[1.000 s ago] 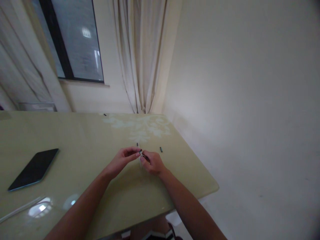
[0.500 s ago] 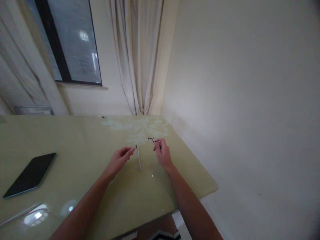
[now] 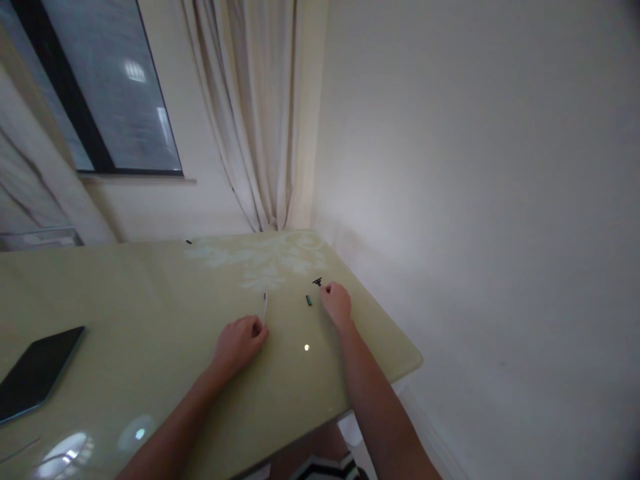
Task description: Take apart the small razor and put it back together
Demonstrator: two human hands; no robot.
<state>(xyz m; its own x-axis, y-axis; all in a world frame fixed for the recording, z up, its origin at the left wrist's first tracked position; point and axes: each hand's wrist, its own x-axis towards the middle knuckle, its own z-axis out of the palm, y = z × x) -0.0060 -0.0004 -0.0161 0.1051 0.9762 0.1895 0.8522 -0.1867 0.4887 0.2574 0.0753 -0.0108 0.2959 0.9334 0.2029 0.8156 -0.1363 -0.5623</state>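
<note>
My left hand is closed, with thumb and fingers pinched at the lower end of a thin white toothbrush, its dark head pointing away from me. To the right, my right hand has its fingers curled shut on a small black T-shaped thing that looks like a razor; the handle is hidden in the fingers. A short dark green cylinder lies on the table between the hands, nearer the right one. Its kind is too small to make out.
The glossy pale yellow-green table ends at a rounded corner on the right, beside the wall. A black tablet lies at the left. A small dark piece sits by the far edge. A pale cord is at lower left.
My left hand has moved toward me and closed on the toothbrush. My right hand has turned inward, and the dark cylinder now shows on the table beside it. The view has swung slightly right.
</note>
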